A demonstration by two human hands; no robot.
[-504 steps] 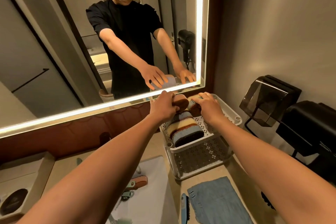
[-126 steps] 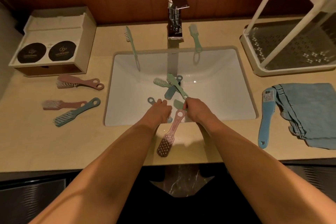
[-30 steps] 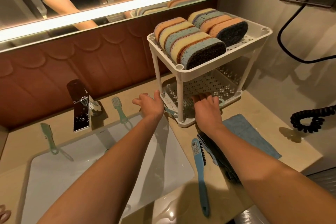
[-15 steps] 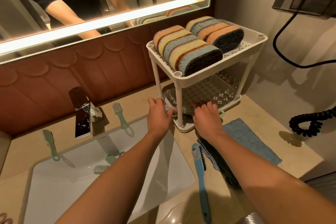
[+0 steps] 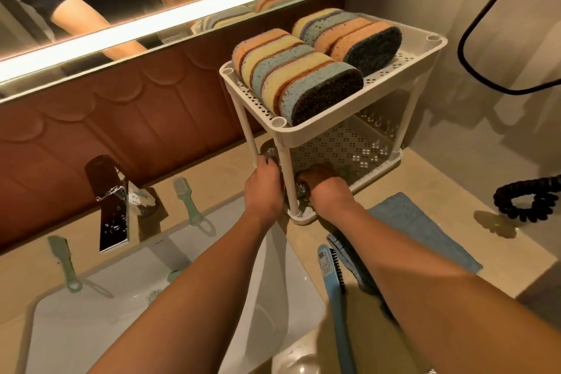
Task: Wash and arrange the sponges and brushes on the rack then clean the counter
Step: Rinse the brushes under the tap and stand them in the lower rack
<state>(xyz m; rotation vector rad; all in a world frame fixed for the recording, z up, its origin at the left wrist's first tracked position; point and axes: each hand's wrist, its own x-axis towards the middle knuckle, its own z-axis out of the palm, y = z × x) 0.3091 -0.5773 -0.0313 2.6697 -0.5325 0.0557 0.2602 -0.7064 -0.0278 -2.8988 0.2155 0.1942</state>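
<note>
Risking first a tip of the white perforated plastic two-tier rack (image 5: 358, 127), top-heavy with two rows of striped orange, yellow and blue sponges (image 5: 299, 79) on the upper shelf: a shove or snag against the near-left corner post could rock it and spill the rows toward the white rectangular sink basin (image 5: 267, 291) at near left. Next, knocking the long blue plastic brush (image 5: 337, 297), lying near on the beige stone counter (image 5: 449, 200) right beside the right forearm, off the front edge with a careless pull back. Smaller still, dropping whatever goes onto the lower shelf, since the shelf's near-left corner is crowded, dark and partly hidden.

Reaching with both arms extended far and slightly right. Left hand (image 5: 264, 188) curled just left of the corner post, fingers bent inward, at or touching the rack's edge; contents impossible to tell. Right hand (image 5: 326, 188) palm down inside the lower shelf, fingers closed over something small and dark, not identifiable from here. Still left unwashed, by the look of it: two pale green brushes (image 5: 186, 205) on the counter behind the basin, others inside it; folded blue cloth (image 5: 425, 231) lying to the right
</note>
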